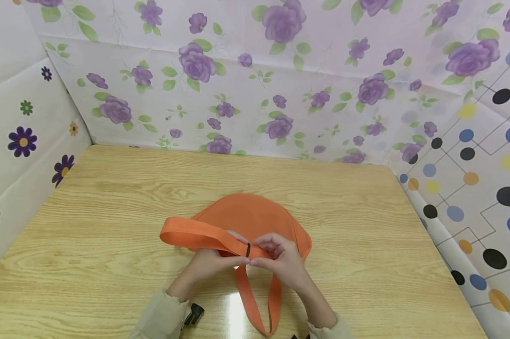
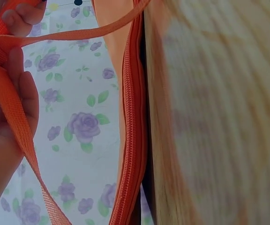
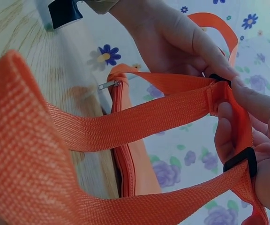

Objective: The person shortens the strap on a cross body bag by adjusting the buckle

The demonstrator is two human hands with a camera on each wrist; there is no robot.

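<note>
An orange bag (image 1: 250, 212) lies on the table, its rounded side towards the back. Above its near edge my left hand (image 1: 214, 263) and my right hand (image 1: 284, 261) pinch the orange strap (image 1: 191, 230), thumbs close together at a black strap slider (image 1: 248, 250). One strap loop stands out to the left; another hangs towards me. In the right wrist view a second black slider (image 3: 243, 161) sits on the webbing by my right hand. The bag's zipper (image 2: 132, 117) runs along its near side in the left wrist view, and a metal zipper pull (image 3: 108, 85) shows in the right wrist view.
The wood-grain table (image 1: 123, 188) is bounded by a floral sheet (image 1: 238, 94) at the back, a flower-print sheet (image 1: 17, 113) at left and a dotted sheet (image 1: 471, 202) at right. A black device (image 1: 193, 314) is worn at my left wrist.
</note>
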